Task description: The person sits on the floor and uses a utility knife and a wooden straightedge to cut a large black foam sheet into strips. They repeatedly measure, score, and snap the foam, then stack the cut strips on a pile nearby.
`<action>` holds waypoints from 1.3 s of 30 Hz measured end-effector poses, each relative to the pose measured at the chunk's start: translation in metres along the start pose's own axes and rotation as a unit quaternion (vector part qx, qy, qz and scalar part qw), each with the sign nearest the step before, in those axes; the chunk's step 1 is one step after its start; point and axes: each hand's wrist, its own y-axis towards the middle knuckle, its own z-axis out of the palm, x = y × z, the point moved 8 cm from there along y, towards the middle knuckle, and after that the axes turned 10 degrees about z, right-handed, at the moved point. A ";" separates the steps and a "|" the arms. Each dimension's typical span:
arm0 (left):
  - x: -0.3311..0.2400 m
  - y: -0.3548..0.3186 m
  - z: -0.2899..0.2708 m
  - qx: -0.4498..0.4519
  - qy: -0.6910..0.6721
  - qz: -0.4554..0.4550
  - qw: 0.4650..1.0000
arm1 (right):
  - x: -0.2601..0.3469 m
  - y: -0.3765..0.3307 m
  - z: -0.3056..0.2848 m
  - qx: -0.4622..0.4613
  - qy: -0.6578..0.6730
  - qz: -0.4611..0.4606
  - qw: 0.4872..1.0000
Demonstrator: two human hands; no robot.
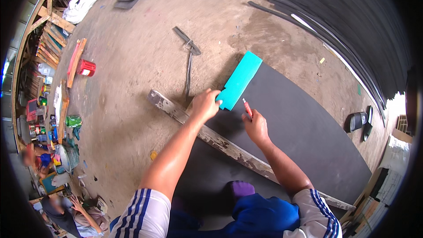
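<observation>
Head view: left hand [205, 104] grips teal strip [238, 80], right hand [256, 127] clasps red cutter [247, 107], blade hidden.

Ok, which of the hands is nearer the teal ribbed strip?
Left. The left hand grips the teal ribbed strip at its near end; the right hand, holding a red cutter, sits just beside that end, apart from it.

Bright, even daylight – sharp centre, soft shadows, fisheye bending and black vignette at edges.

Ahead of me: long-handled metal hoe [188, 61] lying on dirt floor.
Far left: small red plastic container [86, 67].
Right: black sandals [362, 121].
</observation>
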 end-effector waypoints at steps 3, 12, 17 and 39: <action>-0.043 -0.031 0.018 -0.010 -0.016 0.023 1.000 | -0.022 0.028 0.005 -0.045 0.117 0.058 0.990; -0.078 -0.072 0.041 -0.107 0.006 0.071 0.992 | -0.038 0.075 -0.024 -0.024 0.424 0.189 0.885; -0.072 -0.101 0.056 -0.072 0.017 0.115 0.991 | -0.061 0.165 -0.073 -0.093 0.586 0.214 0.776; 0.016 -0.153 0.041 -0.215 -0.201 -0.340 0.893 | -0.015 0.040 -0.058 -0.219 0.037 -0.033 0.974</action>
